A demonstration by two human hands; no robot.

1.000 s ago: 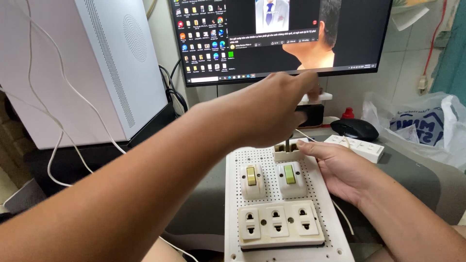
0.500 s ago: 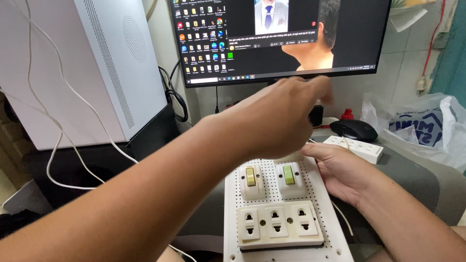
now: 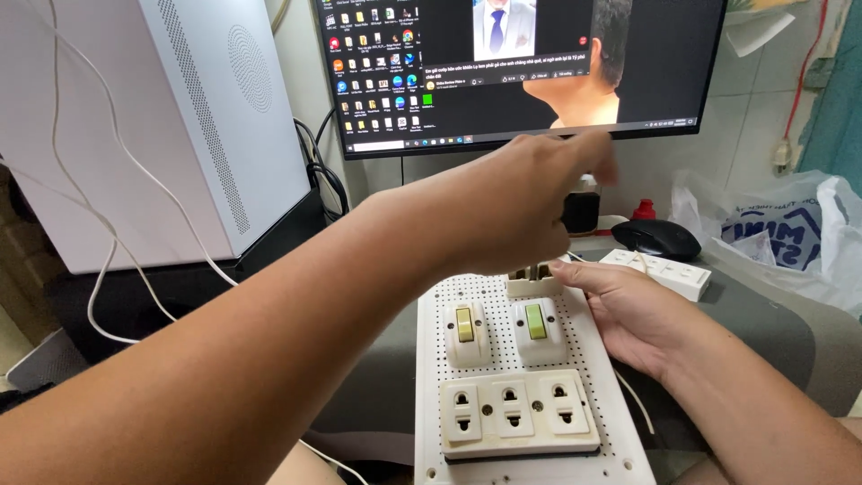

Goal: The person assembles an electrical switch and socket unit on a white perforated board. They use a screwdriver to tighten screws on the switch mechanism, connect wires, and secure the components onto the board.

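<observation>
Steadying a white perforated board point(image 3: 620, 449) along its right edge, right hand point(image 3: 642, 310) with fingers point(image 3: 575, 268) loosely curled and touching the small cream fitting point(image 3: 533, 280) at the board's far end. Left hand point(image 3: 512, 211) raised above the far end, reaching toward a dark small object point(image 3: 582, 208) near the monitor base (fingers blurred; open or closed cannot be told). Mounted on the board: two rocker switches point(image 3: 467, 325) side by side, then a triple socket strip point(image 3: 514, 411) nearest the viewer. Best done, judging from the pose, by keeping the board pressed flat while the other arm crosses over it. Board resting on a grey table point(image 3: 781, 346), beside a white power strip point(image 3: 660, 269), black mouse point(image 3: 660, 238) and plastic bag point(image 3: 790, 233). Behind: monitor point(image 3: 530, 72), white computer case point(image 3: 171, 117) with trailing white cable point(image 3: 108, 216), tiled wall.
</observation>
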